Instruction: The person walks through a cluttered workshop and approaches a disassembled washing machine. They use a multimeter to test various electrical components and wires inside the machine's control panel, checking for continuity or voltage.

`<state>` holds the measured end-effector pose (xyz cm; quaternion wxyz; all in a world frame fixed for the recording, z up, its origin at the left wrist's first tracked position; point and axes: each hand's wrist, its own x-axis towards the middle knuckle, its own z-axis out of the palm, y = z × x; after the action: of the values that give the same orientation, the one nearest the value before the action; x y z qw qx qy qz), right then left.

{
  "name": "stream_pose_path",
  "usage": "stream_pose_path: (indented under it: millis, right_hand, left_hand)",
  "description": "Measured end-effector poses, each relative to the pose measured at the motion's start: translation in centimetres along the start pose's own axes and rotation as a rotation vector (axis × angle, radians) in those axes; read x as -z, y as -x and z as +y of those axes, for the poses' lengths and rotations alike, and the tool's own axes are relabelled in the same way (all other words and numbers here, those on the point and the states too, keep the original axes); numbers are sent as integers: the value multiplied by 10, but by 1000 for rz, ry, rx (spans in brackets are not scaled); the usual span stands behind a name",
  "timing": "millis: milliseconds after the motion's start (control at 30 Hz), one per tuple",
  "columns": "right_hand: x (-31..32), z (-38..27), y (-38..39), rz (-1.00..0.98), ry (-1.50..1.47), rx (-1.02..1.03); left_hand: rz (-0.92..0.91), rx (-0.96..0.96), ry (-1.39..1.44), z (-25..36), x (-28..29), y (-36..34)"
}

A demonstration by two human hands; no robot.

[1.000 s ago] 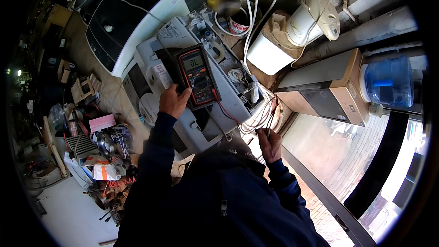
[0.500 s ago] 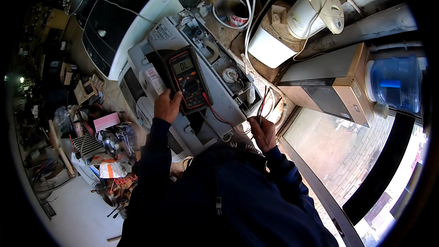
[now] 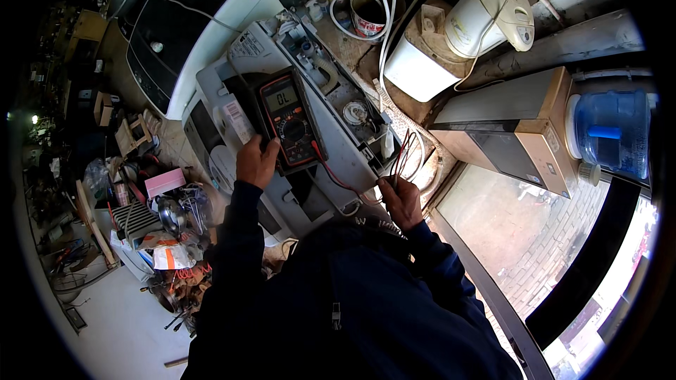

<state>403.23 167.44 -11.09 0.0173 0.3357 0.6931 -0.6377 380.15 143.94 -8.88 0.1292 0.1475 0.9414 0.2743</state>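
Note:
A black and orange multimeter [image 3: 290, 127] with a lit display lies over the top of an opened washing machine [image 3: 248, 53]. My left hand [image 3: 256, 162] grips the meter by its lower left edge, its thumb on the case. To the right, my right hand [image 3: 403, 203] is closed around a looped bundle of thin red and black test leads [image 3: 403, 155]. A red lead [image 3: 331, 171] runs from the meter's lower right toward that hand. The probe tips cannot be made out. Hoses and wiring show in the machine's open rear compartment [image 3: 325, 74].
Another white machine with a dark lid [image 3: 179, 32] stands at far left. A bucket [image 3: 367, 17], a white appliance [image 3: 415, 63] and a water dispenser with a blue bottle [image 3: 611, 132] are at the right. Clutter with a pink box [image 3: 164, 181] lies at left.
My right hand has shifted slightly left, and the leads in it now spread into wider loops. The left hand and the meter have barely moved.

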Motion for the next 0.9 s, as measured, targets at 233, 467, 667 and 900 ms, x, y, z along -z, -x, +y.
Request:
stream_pose_path:
  millis: [233,467,667,900]
  right_hand:
    - [-1,7,3,-19,27,43]
    - [-4,2,6,-10,82,-41]
    - [-9,-5,16,29,30,-65]
    - [-11,-80,79,268,-59,174]
  left_hand:
    - [-7,22,-46,-8,-4,-1]
    - [-144,97,-211,3,-1,-7]
    - [-61,5,-107,-2,-6,-10]
    - [-151,31,460,-12,35,50]
